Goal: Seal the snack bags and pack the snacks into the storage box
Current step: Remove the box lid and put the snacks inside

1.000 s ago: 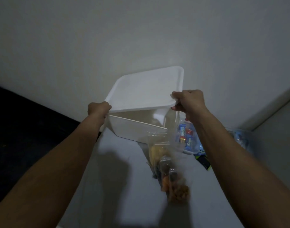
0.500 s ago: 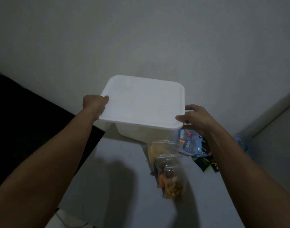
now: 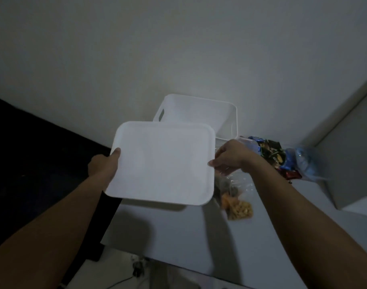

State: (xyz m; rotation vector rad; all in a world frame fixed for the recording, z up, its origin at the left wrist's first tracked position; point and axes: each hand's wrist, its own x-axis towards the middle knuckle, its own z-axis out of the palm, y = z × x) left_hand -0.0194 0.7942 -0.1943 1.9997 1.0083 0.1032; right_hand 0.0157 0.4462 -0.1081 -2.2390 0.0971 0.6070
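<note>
Left hand: your left hand (image 3: 104, 166) grips the lid's left edge, thumb on top and the other fingers hidden beneath it.
Right hand: your right hand (image 3: 230, 156) pinches the lid's right edge with thumb and fingertips; how the remaining fingers lie you cannot tell.
Lid: the white lid (image 3: 164, 161) is off the box and held flat in the air between your hands, over the desk's left part, its near corner casting a shadow on the desk.
Storage box: the white storage box (image 3: 226, 115) stands open at the desk's far edge against the wall, with a handle cutout in its left wall; the lid covers its near left corner from view.
Snack bags: a clear snack bag (image 3: 240, 208) of yellow and orange pieces lies on the desk just right of the lid, partly under your right hand. More snack packets (image 3: 272, 155), dark and blue, are heaped toward the desk's far right corner, behind your right wrist.
Desk: the pale desk (image 3: 189, 236) carries all of it; the light is dim and details are blurred.
</note>
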